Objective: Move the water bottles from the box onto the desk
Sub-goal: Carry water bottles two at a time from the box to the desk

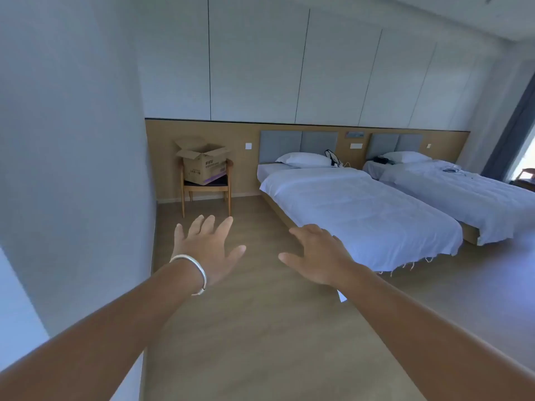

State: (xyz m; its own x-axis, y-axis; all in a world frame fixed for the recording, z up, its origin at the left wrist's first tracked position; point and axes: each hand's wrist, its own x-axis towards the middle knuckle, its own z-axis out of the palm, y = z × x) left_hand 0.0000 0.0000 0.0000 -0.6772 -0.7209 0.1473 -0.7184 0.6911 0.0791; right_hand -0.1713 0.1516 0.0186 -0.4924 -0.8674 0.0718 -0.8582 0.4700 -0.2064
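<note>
one cardboard box (203, 163) sits with its flaps up on a wooden chair (207, 188) against the far wall, well apart from both hands; what it holds cannot be seen. left hand (207, 250), with a silver bangle (192, 272) at the wrist, reaches forward, fingers spread and holding nothing. right hand (318, 256) reaches beside it, fingers relaxed and apart, also holding nothing. two beds (362, 215) with white covers stand to the right.

The box (204, 166) bears printed text (dark and purple), seemingly too blurred to read.
</note>
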